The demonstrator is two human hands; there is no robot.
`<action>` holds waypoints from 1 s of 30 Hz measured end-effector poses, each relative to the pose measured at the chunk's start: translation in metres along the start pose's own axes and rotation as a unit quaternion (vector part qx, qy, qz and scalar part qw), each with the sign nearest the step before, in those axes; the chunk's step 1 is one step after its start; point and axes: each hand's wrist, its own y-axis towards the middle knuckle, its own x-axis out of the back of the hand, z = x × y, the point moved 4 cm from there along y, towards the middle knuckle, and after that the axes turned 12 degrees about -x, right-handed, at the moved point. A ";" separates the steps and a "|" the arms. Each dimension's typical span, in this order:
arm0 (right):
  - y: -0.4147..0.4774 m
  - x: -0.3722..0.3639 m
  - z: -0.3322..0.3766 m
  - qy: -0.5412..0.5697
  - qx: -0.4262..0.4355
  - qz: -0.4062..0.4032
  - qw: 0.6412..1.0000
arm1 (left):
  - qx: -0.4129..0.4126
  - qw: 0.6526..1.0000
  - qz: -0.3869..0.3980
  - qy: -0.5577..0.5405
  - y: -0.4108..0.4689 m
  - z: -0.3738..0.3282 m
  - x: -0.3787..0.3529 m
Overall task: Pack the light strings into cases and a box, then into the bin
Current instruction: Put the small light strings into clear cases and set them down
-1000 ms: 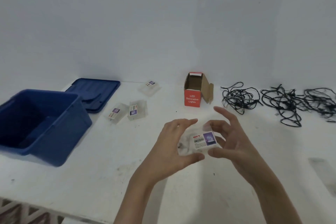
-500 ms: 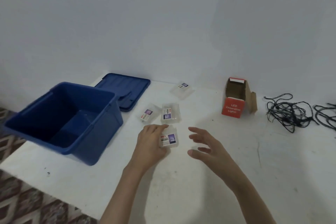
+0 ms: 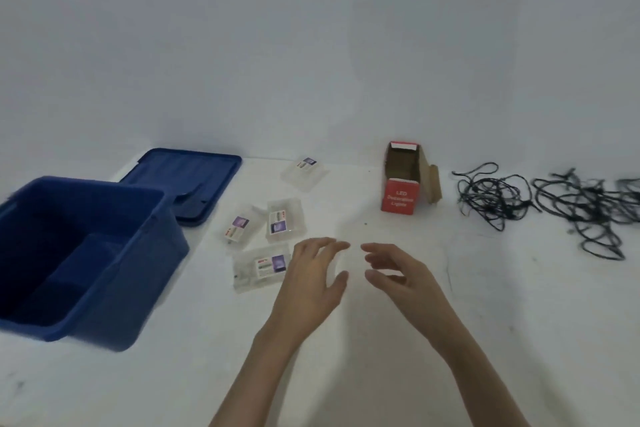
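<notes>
At nine o'clock of the left hand (image 3: 311, 282) lies the clear case (image 3: 261, 267) it held a moment ago, now released; both it and the right hand (image 3: 398, 276) hover loose-fingered, empty, free for the light strings (image 3: 491, 198).

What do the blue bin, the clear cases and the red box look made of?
Deep blue rectangular bin: moulded plastic by the look, opaque, smooth, dull sheen, rounded rim.
Small clear flat cases: probably thin transparent plastic; the white table shows through, printed labels on top.
Red-fronted open box: cardboard, bare brown inside and on the flap, printed red outside.
</notes>
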 end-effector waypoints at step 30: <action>-0.130 0.204 -0.073 0.149 -0.174 -0.100 0.968 | 0.043 0.842 0.306 -0.442 0.004 -0.230 -0.126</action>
